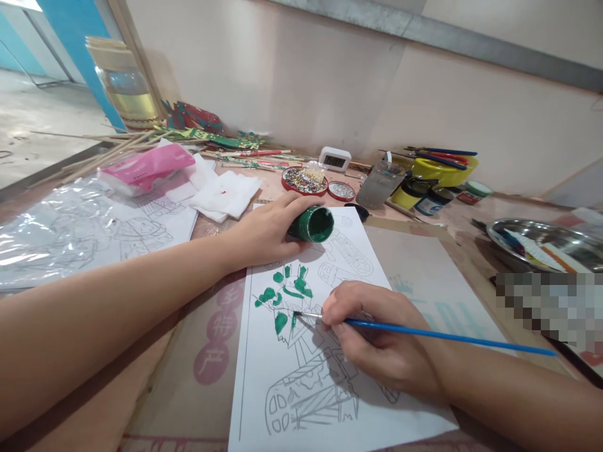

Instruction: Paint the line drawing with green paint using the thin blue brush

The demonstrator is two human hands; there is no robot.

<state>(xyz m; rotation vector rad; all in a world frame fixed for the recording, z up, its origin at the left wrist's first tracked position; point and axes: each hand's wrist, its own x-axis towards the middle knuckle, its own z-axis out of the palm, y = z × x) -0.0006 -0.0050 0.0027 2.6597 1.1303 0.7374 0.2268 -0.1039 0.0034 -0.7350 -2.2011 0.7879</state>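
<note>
Step in hand, as judged: filling small shapes of a printed outline with green. The line-drawing sheet lies on the work surface in front of the person, with several solid green patches in its upper left part.

Right hand: thumb and fingers pinch the blue-handled paintbrush close to its metal ferrule, handle slanting back over the hand. Bristle tip is at a narrow, partly green strip, just beside a larger filled patch.

Left hand: thumb and fingers curled around the green paint jar, open mouth tipped towards the viewer, above the top part of the sheet. (Whether the jar's underside bears on the paper, I cannot tell.)

Next move, judged from the layout: the narrow strip calls for a short, light stroke along its printed edges, with the bristles drawn away from the adjoining outlines. Any reload would be a short trip, jar mouth being near the brush tip. Jar tilt needs care; too steep, and paint could run onto the drawing. Wet patches would smear under the right hand if it slid left.
</note>
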